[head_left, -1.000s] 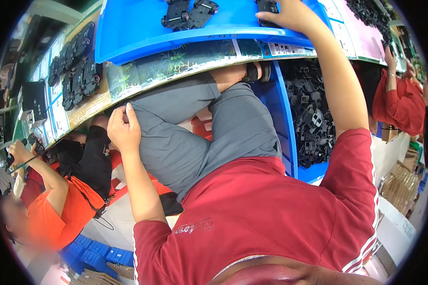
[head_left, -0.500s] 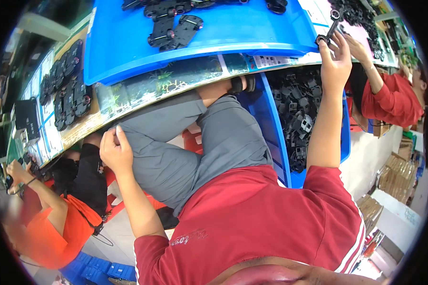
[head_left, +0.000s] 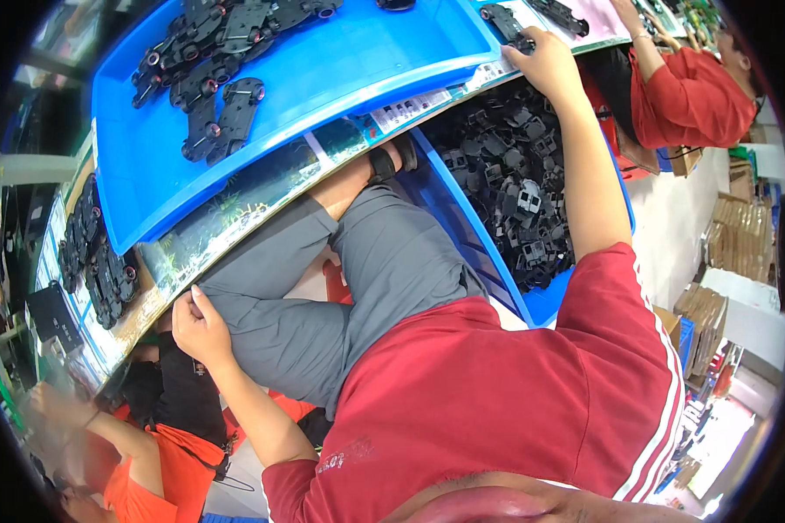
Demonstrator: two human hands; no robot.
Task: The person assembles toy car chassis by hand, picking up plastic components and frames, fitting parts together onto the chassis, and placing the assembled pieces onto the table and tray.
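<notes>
At the tray's right end, my right hand [head_left: 545,65] has its fingers closed on the near end of a black toy car chassis [head_left: 503,21], which lies low over the table top. My fingertips are partly hidden. My left hand [head_left: 202,331] stays low by the table's front edge, beside my left thigh, its fingers curled in and nothing showing in them. In front of me, a large blue tray [head_left: 323,91] holds several black toy car chassis [head_left: 227,109] with wheels, heaped at its far left.
A blue bin [head_left: 475,222] of small black plastic parts [head_left: 519,187] stands below the table at my right. More chassis [head_left: 105,270] lie on the table at left. Co-workers sit on both sides, one in orange [head_left: 161,471], one in red [head_left: 693,100]. Cartons [head_left: 741,235] are stacked at right.
My view has turned to the right. My right hand has lowered the chassis, held up before, to the table beside the tray. The left hand keeps its place by the thigh.
</notes>
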